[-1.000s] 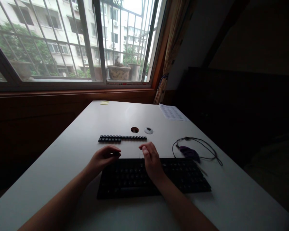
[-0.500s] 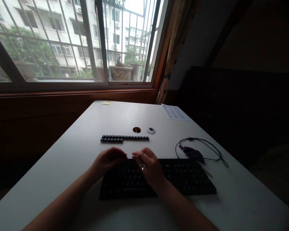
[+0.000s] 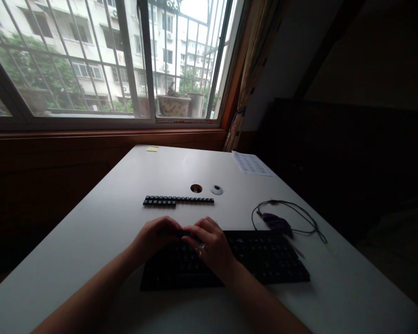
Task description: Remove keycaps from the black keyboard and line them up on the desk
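A black keyboard (image 3: 264, 257) lies on the white table, its upper left part covered by my hands. My left hand (image 3: 156, 234) is curled over the keyboard's back edge, fingertips closed together. From the other side my right hand (image 3: 211, 243), with a ring on a finger, meets it in a pinch. Something small and dark seems to be between the fingertips, too dim to make out. Beyond the hands, loose black keycaps (image 3: 179, 200) are lined up in two rows, the nearer row shorter.
A coiled black cable (image 3: 299, 208) with a dark purple piece (image 3: 277, 223) lies behind the keyboard's right side. Further back are a round table hole (image 3: 196, 189), its pale cover (image 3: 216, 189), printed paper (image 3: 252, 163) and yellow notes (image 3: 152, 149). A barred window stands behind the table.
My right hand has moved left and my fingertips, which were slightly apart, now meet. The rows of keycaps look the same; the whole view has shifted slightly.
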A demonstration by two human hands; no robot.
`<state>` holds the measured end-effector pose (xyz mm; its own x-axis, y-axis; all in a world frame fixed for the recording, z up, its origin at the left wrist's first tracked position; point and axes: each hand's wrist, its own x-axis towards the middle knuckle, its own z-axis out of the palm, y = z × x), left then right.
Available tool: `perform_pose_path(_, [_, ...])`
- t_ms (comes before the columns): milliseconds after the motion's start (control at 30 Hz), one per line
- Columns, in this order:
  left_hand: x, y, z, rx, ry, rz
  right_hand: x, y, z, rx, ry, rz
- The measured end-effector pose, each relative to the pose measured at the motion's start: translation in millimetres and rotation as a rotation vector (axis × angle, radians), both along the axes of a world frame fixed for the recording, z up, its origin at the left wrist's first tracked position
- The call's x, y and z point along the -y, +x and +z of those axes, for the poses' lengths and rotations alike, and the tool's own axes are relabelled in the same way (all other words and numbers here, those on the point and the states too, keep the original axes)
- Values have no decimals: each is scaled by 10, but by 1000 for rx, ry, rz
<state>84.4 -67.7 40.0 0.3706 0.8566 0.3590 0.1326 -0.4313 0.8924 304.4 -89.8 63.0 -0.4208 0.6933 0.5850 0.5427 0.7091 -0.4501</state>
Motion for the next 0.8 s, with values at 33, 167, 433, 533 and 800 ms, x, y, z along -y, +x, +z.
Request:
perform_pose_path(33, [0, -1, -5, 4, 9, -8, 2, -2, -2, -4, -6, 0])
perform_pose_path(167, [17, -1, 16, -37, 26, -30, 13, -17, -22, -20, -28, 6])
perform_pose_path(433, [0, -130, 185, -222, 198, -35, -76, 62, 83, -56, -51, -82])
perform_pose_path(533, [-84, -277, 192, -353, 235, -42, -186, 124, 190, -57, -78, -123])
perform_pose_path(800, [-238, -641, 158, -446, -30, -177, -646, -50, 194, 93, -199, -174])
